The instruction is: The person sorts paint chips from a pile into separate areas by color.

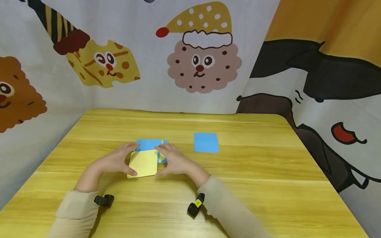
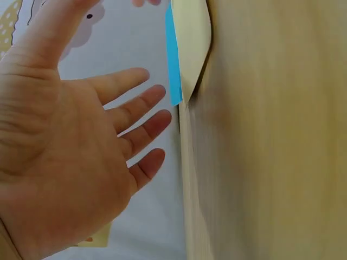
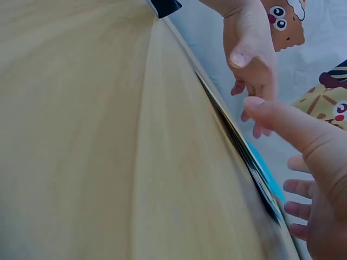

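A: Head view first: both hands sit at the small stack of coloured cards near the front middle of the worktop [image 1: 268,165]. A yellow card [image 1: 143,163] lies on top, with a blue card [image 1: 148,144] poking out behind it and a sliver of another yellow one at the right edge

B: What are the hands doing to it?

A: The left hand [image 1: 114,161] rests at the stack's left edge, thumb tip on the yellow card's lower left corner. The right hand [image 1: 174,161] lies along the right edge, fingers over that side. Neither grip is closed round anything. The left wrist view shows the left palm flat with fingers spread and straight, and the right wrist view shows the right thumb and fingers extended too

B: So which step would you call this?

A: I'd judge it as squaring up or steadying the pile between two flat hands, with no card lifted yet. A next move would call for a fingertip working under the top card's edge, since thin cards lying flat give little to pinch; the other hand would need to hold the rest down

B: Anything else on the surface?

A: A single blue card [image 1: 206,142] lies alone to the right, well apart from the stack. The worktop is pale yellow wood grain. Cartoon-printed cloth [image 1: 190,59] hangs round it, with cookie and cheese characters
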Tool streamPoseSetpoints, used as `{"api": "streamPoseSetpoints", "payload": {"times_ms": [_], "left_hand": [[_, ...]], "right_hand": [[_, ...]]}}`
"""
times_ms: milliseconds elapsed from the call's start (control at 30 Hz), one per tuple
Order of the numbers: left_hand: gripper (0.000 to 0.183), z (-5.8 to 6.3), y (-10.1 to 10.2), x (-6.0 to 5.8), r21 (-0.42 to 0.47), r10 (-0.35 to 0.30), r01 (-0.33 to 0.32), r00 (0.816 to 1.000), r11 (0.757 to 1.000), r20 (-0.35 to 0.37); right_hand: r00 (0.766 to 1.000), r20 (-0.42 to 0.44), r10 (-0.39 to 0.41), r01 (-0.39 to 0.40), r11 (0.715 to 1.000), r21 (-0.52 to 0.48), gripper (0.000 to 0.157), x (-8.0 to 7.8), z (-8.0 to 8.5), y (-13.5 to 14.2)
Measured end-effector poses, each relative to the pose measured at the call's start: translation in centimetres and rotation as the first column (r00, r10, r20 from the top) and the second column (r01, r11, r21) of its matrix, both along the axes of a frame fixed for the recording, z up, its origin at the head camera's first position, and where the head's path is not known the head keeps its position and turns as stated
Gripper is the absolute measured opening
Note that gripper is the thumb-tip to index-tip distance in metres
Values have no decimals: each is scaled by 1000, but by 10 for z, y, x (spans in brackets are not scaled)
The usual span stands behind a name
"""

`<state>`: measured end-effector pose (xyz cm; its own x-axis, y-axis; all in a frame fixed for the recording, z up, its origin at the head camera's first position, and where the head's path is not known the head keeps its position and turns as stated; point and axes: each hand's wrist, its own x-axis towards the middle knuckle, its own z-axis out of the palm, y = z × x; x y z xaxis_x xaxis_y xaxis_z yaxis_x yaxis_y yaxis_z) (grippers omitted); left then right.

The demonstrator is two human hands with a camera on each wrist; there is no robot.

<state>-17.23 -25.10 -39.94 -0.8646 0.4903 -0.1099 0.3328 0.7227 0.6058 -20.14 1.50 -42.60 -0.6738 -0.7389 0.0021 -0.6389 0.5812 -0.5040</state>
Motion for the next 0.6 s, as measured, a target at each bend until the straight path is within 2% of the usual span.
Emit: {"api": "streamPoseSetpoints", "payload": {"times_ms": [267,433,600], "left_hand": [[111,-1,-9,6,-8,-2,3,998,1000,66],[111,-1,-9,7,-14,-6,8,993,1000,115],[110,-2,-8,6,-53,4,1,995,999,95]], "right_hand": [[999,42,-4,1,998,59,108,0,-2,-9],[1000,15,3,-5,995,96,104,-2,-4,-13],[1000,-21,17,-15,994,112,104,-2,-5,-16]]}}
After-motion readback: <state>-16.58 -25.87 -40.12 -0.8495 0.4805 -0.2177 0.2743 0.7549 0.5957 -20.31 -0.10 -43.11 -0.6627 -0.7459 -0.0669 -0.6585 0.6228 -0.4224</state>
